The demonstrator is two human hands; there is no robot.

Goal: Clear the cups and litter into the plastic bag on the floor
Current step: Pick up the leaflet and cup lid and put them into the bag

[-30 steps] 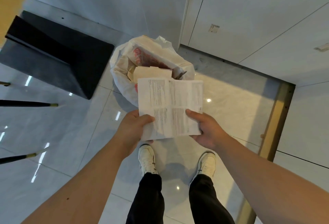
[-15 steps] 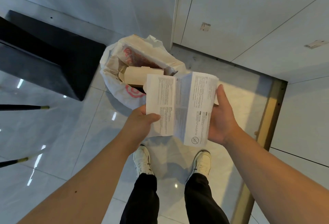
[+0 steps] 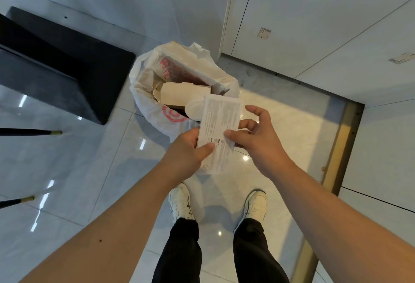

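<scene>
A printed paper leaflet (image 3: 219,123), folded in half lengthwise, is held above the floor in front of me. My left hand (image 3: 190,147) pinches its lower left edge with thumb on top. My right hand (image 3: 258,138) presses its thumb on the leaflet's right edge while the other fingers spread loose. Just beyond it stands the white plastic bag (image 3: 161,116) with red print, open on the floor. Inside it lie a beige cardboard box (image 3: 179,94) and a white lid (image 3: 194,108).
A black block-shaped piece of furniture (image 3: 67,71) stands left of the bag. Thin black legs with gold tips (image 3: 29,132) reach in from the left. White cabinet doors (image 3: 314,24) and a brass floor strip (image 3: 341,143) lie to the right. My two shoes (image 3: 180,201) stand on glossy tiles.
The leaflet was spread wide between both hands, then the right hand folded its right half over. It is now half as wide and sits slightly lower.
</scene>
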